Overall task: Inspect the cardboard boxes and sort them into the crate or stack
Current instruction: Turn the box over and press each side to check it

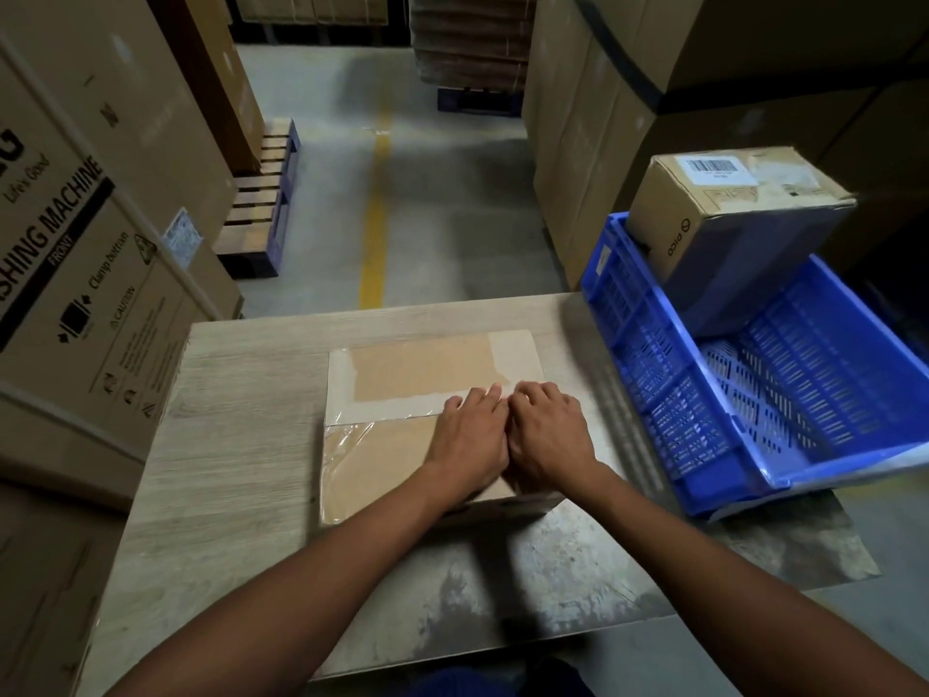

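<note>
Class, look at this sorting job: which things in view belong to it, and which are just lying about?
Belong to the job: taped cardboard box, left hand, right hand, blue crate, barcoded box propped at the crate's far end.
Lying about: washing-machine carton, wooden pallet, yellow floor line.

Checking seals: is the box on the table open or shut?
Shut: the box has its flaps flat, sealed under clear tape.

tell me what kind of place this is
Most likely a warehouse: tall stacks of large appliance cartons, wooden pallets on a concrete floor with a painted yellow line, and a blue crate beside the work table.
</note>
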Demonstrator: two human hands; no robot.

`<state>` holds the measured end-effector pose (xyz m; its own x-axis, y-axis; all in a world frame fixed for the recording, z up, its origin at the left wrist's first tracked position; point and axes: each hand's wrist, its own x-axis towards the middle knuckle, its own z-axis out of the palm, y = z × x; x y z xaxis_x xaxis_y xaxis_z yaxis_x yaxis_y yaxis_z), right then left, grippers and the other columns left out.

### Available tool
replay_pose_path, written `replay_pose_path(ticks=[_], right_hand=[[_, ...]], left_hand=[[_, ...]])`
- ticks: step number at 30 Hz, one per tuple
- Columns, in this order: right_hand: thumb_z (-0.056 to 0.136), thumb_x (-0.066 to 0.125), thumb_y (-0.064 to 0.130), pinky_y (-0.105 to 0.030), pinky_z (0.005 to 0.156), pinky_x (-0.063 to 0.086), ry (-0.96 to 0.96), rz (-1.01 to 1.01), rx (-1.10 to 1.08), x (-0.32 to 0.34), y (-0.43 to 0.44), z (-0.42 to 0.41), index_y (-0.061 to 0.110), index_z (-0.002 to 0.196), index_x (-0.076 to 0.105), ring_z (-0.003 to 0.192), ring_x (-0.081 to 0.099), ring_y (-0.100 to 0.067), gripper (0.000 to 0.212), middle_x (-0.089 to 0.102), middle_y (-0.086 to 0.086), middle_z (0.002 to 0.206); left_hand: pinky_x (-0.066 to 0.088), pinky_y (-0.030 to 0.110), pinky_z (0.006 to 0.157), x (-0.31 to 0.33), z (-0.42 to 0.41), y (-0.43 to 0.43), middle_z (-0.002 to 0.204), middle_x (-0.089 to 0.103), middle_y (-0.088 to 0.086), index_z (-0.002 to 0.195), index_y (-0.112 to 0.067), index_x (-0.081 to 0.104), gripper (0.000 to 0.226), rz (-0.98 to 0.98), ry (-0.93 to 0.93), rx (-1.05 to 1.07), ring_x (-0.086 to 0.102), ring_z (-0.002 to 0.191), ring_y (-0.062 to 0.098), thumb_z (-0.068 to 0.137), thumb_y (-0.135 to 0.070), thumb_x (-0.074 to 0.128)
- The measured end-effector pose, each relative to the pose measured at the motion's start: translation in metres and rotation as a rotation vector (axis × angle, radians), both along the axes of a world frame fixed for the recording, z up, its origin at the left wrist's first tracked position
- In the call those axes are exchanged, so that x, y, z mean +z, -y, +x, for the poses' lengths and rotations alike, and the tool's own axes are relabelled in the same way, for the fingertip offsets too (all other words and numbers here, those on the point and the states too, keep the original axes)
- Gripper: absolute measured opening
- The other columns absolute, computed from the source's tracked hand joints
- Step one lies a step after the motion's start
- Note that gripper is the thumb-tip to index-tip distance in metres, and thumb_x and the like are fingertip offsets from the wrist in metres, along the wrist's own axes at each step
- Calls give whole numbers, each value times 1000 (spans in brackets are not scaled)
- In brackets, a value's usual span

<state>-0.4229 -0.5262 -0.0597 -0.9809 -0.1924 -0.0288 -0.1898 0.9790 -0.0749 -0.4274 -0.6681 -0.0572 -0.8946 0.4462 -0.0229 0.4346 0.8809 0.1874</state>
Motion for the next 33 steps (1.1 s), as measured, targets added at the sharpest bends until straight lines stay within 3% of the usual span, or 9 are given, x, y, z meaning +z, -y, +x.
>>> replay_pose_path(ticks=[2, 4, 7, 9, 12, 17, 21, 27, 33], right_hand=[[94, 43, 39, -42, 84, 39, -14, 8, -5, 16, 3, -13, 19, 114, 59, 110, 52, -26, 32, 56, -4, 120], [98, 44, 42, -46, 95, 39, 25, -17, 3, 20, 4, -28, 19, 127, 53, 125, 47, -29, 38, 50, -8, 135], [105, 29, 48, -50, 122, 19, 120, -59, 38, 14, 4, -41, 17, 156, 25, 154, 10, -31, 60, 13, -13, 166], [105, 19, 54, -49, 125, 12, 138, -85, 50, 3, 4, -40, 19, 161, 9, 155, -7, -27, 66, -4, -9, 168], [104, 13, 55, -48, 125, 11, 124, -140, 27, -8, 4, -35, 22, 161, 5, 154, -13, -24, 66, -10, -5, 167], [102, 34, 55, -52, 120, 23, 94, -206, -27, -4, 8, -45, 23, 153, 30, 154, 5, -29, 61, 10, -9, 167], [94, 59, 50, -49, 109, 41, 98, -469, -280, 3, 18, -61, 17, 139, 44, 145, 26, -34, 58, 26, -15, 159], [93, 67, 37, -41, 106, 42, 72, -782, -527, 18, 26, -68, 15, 152, 39, 134, 46, -31, 69, 46, -14, 148], [95, 61, 47, -37, 101, 44, -154, -978, -668, 56, 41, -55, 26, 144, 52, 120, 50, -26, 54, 41, -7, 128]], left_hand=[[29, 44, 109, 3, -10, 2, 148, 48, 4, 133, -18, 55, 41, -2, -27, -5, 44, 128, 24, 95, -22, 39], [20, 49, 117, 4, -20, 6, 158, 32, 7, 145, -21, 43, 47, 10, -14, 60, 31, 142, 26, 99, -27, 35], [11, 55, 120, 1, -33, 14, 166, -2, 8, 156, -25, 16, 57, 31, 27, 212, 1, 153, 27, 103, -37, 31], [7, 55, 121, -3, -36, 19, 166, -8, 7, 158, -25, 7, 61, 8, 48, 244, -7, 153, 26, 104, -42, 28], [1, 53, 122, -12, -39, 25, 166, -7, 4, 158, -26, 5, 61, -42, 74, 236, -9, 153, 23, 104, -49, 22], [-1, 55, 121, -11, -42, 38, 167, -4, 1, 158, -29, 10, 59, -28, 70, 265, -8, 153, 21, 104, -51, 23], [4, 61, 117, -6, -50, 78, 166, 2, 9, 155, -28, 22, 60, 67, 71, 674, -3, 152, 33, 101, -50, 35], [37, 45, 109, 17, -61, 119, 152, 33, 16, 151, -26, 36, 55, 519, 236, 964, 42, 132, 39, 100, -44, 46], [41, 44, 102, 56, -38, 118, 140, 35, 10, 136, -24, 52, 42, 671, 2, 1022, 45, 122, 34, 98, -44, 49]])
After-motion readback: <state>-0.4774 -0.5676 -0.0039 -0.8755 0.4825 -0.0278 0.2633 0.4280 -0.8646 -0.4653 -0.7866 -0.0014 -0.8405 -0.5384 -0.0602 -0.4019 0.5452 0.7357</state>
